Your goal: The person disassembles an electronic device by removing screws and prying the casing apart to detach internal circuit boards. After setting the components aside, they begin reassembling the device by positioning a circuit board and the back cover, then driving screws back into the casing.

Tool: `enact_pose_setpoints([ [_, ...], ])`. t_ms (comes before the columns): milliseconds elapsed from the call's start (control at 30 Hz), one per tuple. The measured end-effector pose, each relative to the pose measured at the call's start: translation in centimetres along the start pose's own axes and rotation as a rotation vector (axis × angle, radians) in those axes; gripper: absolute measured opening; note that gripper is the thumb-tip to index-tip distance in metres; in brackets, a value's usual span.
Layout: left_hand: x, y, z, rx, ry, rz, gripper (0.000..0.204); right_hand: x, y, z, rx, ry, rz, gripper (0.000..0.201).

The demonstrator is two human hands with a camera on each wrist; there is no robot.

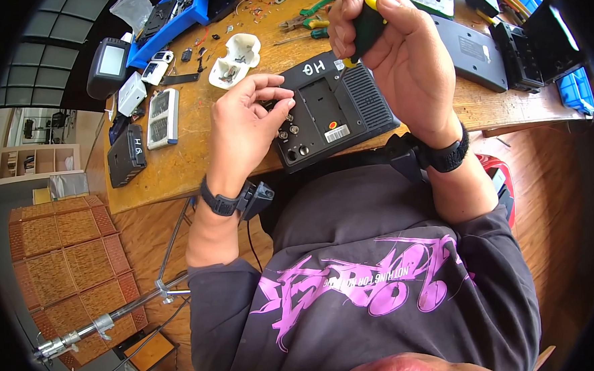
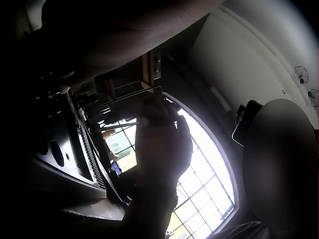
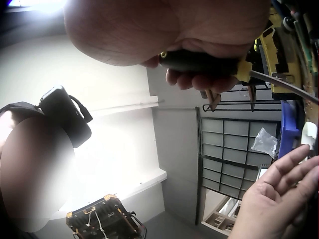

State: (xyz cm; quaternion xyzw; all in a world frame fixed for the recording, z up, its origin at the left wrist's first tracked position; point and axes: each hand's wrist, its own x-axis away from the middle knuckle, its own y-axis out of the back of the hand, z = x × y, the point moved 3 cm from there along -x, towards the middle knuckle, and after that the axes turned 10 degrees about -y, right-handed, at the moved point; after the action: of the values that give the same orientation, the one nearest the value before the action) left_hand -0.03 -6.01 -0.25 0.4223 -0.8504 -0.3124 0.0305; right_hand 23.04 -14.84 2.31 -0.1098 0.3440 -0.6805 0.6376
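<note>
My right hand (image 1: 415, 65) grips a screwdriver (image 1: 369, 32) by its dark green and yellow handle. In the right wrist view the screwdriver's metal shaft (image 3: 279, 82) runs out past the fingers. Below it lies a black electronic device (image 1: 323, 110), marked HQ, back side up at the table's front edge. The device has a recessed bay, a vent grille, a barcode label and several metal connectors (image 1: 294, 129). My left hand (image 1: 243, 124) is at its left side, fingers loosely extended and thumb tip near the connectors.
A white dish (image 1: 249, 43) with small parts sits behind the left hand. Pliers (image 1: 295, 23) lie farther back on the wooden table (image 1: 195, 157). To the left are a blue bin (image 1: 197, 9) and small devices; to the right, a grey panel (image 1: 471, 52) and black boxes.
</note>
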Motion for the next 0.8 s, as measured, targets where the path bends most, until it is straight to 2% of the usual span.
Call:
enact_pose_setpoints([
  [167,0.7,-0.4,0.9,0.123,0.056,-0.067,0.039,-0.6,-1.3,-1.4,0.046,0.016,0.016,0.030],
  [367,0.8,-0.7,1.5,0.213,0.108,-0.102,0.045,-1.1,-3.4,-3.2,0.168,-0.091,0.034,0.031],
  [633,1.0,-0.7,2.0,0.267,0.075,-0.128,0.047,-1.4,-4.9,-4.0,0.237,-0.081,0.080,0.031],
  [700,1.0,-0.7,1.9,0.286,0.075,-0.127,0.047,-1.8,-5.2,-4.0,0.306,0.043,0.112,0.029],
  [800,1.0,-0.7,2.0,0.282,0.064,-0.129,0.047,-2.0,-4.7,-4.4,0.330,0.017,0.139,0.033],
])
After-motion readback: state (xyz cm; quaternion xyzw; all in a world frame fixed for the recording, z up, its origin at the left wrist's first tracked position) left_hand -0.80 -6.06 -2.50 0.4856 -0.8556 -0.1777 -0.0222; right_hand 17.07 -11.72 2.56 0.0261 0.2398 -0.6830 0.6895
